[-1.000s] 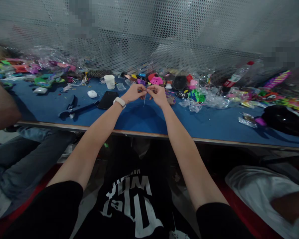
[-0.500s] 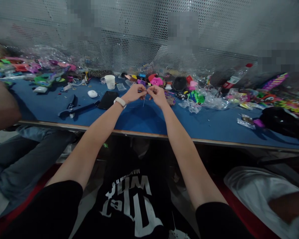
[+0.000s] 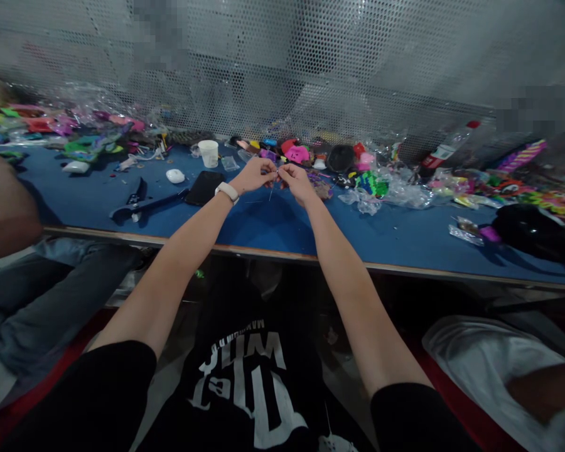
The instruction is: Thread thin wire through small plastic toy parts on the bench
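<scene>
My left hand [image 3: 253, 176] and my right hand [image 3: 297, 181] meet fingertip to fingertip above the blue table [image 3: 273, 220], both pinching a thin clear thread [image 3: 272, 190] that hangs down between them. A white band sits on my left wrist [image 3: 226, 192]. The item at my fingertips is too small to make out. A black phone [image 3: 203, 187] lies just left of my left wrist.
A white cup [image 3: 209, 153], a white earbud case [image 3: 174, 176], a black tool [image 3: 139, 204], colourful small toys [image 3: 296, 152] and clear plastic bags [image 3: 395, 185] litter the table. A black bag [image 3: 532, 229] lies at right. Perforated metal screen behind. Other people sit on both sides.
My hands stay pinched together at the same spot; the hanging thread has shifted slightly. Nothing else has moved.
</scene>
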{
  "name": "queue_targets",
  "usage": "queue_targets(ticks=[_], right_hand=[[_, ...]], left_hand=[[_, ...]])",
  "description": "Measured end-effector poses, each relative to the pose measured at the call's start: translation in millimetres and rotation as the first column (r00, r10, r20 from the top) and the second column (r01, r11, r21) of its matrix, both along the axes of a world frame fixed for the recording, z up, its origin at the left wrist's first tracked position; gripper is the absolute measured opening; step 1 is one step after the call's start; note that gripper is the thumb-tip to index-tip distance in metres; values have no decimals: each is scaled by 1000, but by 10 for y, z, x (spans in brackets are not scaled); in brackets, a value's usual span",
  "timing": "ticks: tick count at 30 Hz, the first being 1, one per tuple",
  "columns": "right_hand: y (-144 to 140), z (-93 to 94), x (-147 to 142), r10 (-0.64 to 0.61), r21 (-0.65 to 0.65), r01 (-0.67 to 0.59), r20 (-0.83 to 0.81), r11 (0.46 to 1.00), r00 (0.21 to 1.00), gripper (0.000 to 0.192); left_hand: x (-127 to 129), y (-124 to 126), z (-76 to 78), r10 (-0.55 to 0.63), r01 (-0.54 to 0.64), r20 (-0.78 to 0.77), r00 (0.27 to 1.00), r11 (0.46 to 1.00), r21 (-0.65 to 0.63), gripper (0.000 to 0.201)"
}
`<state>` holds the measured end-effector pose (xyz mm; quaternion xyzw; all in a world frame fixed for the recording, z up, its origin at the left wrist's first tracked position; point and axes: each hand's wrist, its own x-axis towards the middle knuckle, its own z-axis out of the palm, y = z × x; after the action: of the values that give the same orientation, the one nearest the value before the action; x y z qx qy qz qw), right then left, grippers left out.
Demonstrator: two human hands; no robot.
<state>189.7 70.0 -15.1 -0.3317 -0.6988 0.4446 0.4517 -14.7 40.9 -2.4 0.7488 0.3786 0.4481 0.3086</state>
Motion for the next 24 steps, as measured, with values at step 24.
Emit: queue_targets(ticks=[24], right_hand=[[-127,182,249,-158,422,37,257,906,953,41]], left_hand=[[-38,55,-45,-53,55,45,998,997,-47,32]])
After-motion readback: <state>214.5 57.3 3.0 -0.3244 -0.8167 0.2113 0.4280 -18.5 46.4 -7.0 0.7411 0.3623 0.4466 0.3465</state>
